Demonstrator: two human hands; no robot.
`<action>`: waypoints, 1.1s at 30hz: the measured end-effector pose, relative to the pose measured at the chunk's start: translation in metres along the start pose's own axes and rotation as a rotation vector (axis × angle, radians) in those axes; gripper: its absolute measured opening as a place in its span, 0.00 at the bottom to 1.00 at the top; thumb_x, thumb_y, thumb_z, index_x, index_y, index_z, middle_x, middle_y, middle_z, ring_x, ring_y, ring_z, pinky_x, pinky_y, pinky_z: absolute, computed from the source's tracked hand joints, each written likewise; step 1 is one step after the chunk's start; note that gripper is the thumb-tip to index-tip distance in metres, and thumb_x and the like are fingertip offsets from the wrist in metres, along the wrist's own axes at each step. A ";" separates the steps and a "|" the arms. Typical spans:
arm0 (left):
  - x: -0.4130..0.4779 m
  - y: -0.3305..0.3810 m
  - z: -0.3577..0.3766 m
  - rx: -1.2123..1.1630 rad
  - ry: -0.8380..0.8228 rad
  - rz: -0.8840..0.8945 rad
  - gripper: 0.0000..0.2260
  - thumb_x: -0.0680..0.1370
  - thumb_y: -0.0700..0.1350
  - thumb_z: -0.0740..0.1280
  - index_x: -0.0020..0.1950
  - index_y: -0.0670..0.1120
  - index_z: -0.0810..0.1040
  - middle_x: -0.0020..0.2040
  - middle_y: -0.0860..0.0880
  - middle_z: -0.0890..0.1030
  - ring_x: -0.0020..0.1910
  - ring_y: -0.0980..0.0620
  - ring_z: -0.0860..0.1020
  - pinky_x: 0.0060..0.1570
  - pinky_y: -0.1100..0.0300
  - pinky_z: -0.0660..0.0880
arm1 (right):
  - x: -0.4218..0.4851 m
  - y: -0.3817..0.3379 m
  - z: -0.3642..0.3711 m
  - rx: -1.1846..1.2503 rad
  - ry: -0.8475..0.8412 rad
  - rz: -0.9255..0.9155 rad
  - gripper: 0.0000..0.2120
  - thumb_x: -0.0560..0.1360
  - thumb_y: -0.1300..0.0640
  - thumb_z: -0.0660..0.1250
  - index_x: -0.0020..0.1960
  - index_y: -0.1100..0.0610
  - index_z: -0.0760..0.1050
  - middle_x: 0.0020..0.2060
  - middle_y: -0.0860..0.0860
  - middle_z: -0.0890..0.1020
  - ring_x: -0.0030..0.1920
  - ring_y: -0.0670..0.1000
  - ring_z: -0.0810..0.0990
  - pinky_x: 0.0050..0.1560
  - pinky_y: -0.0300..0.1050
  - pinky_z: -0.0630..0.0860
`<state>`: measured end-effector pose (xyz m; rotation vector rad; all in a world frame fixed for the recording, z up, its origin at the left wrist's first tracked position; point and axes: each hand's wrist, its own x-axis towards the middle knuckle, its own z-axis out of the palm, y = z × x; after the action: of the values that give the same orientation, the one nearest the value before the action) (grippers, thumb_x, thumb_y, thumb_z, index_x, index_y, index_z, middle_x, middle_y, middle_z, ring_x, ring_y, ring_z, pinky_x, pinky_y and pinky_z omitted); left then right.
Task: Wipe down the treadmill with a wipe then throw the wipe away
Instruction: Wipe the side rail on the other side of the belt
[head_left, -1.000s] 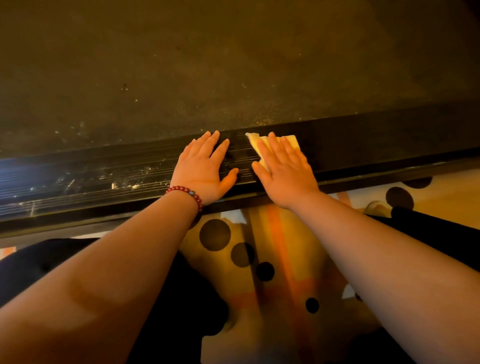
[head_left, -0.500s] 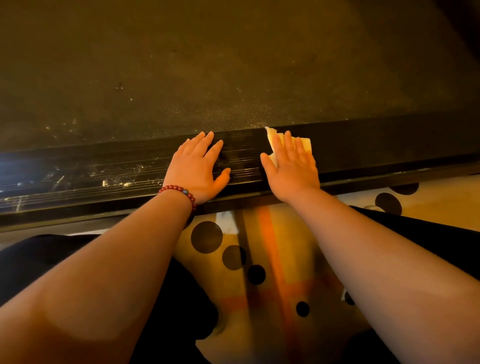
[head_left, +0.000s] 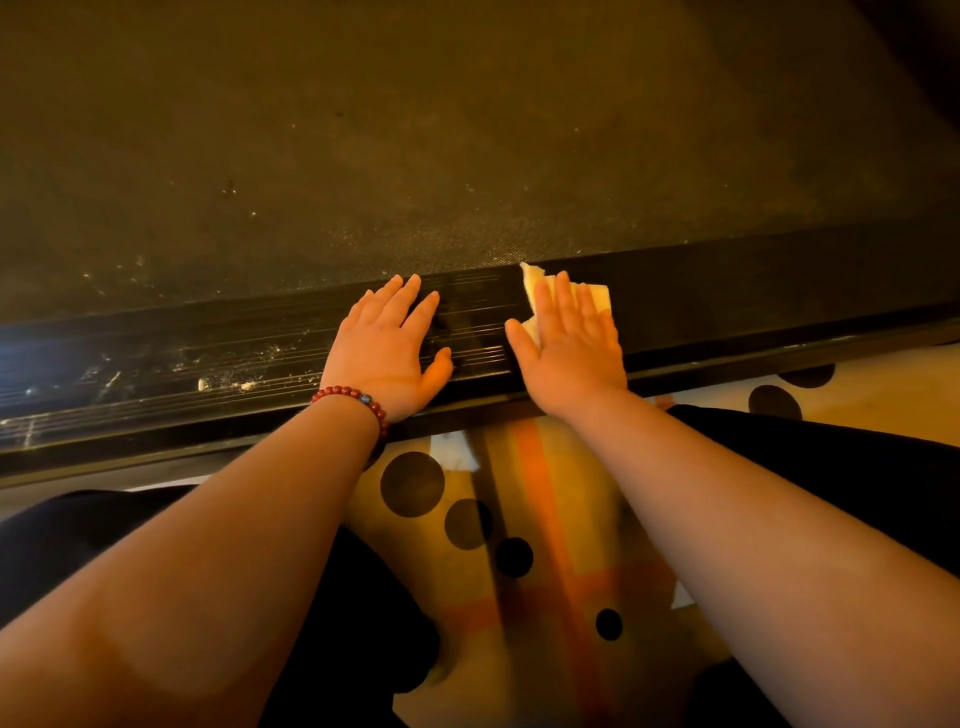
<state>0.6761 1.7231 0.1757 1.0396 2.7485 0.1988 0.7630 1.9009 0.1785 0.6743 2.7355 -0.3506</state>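
The treadmill's dark belt (head_left: 415, 156) fills the upper half of the view, and its black ribbed side rail (head_left: 208, 358) runs across the middle. My right hand (head_left: 569, 343) lies flat, fingers straight, pressing a pale folded wipe (head_left: 597, 296) onto the rail; the wipe's corners stick out beyond my fingertips. My left hand (head_left: 389, 348), with a red bead bracelet on the wrist, rests flat on the rail just to the left, palm down, holding nothing.
Dust and pale crumbs (head_left: 223, 384) lie on the rail to the left of my hands. Below the rail is a rug (head_left: 519, 519) with black dots and orange stripes. My dark-clothed knees (head_left: 78, 535) sit at both sides.
My right hand has slid the wipe to the right along the rail, away from my left hand. The left hand has stayed flat in about the same place.
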 end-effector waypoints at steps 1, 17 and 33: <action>0.000 0.000 0.000 -0.001 -0.002 -0.001 0.30 0.80 0.59 0.55 0.79 0.49 0.53 0.79 0.47 0.51 0.78 0.48 0.48 0.75 0.52 0.44 | -0.004 -0.004 0.001 -0.005 -0.014 -0.058 0.31 0.81 0.37 0.41 0.78 0.48 0.35 0.78 0.49 0.37 0.77 0.52 0.36 0.75 0.53 0.37; 0.001 0.002 -0.003 0.012 -0.025 -0.016 0.30 0.80 0.60 0.54 0.79 0.49 0.52 0.80 0.47 0.50 0.78 0.48 0.47 0.75 0.53 0.44 | 0.005 -0.002 -0.007 -0.059 -0.093 -0.318 0.30 0.81 0.38 0.41 0.78 0.46 0.35 0.78 0.46 0.37 0.77 0.50 0.36 0.76 0.53 0.37; 0.001 0.002 -0.003 0.007 -0.014 -0.015 0.30 0.80 0.59 0.55 0.79 0.49 0.53 0.79 0.47 0.51 0.78 0.48 0.48 0.75 0.53 0.44 | 0.037 -0.006 -0.017 0.023 -0.009 -0.177 0.29 0.82 0.41 0.42 0.79 0.49 0.41 0.79 0.47 0.43 0.78 0.50 0.41 0.75 0.53 0.43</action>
<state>0.6764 1.7250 0.1789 1.0182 2.7456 0.1798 0.7254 1.9157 0.1822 0.4356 2.7939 -0.4238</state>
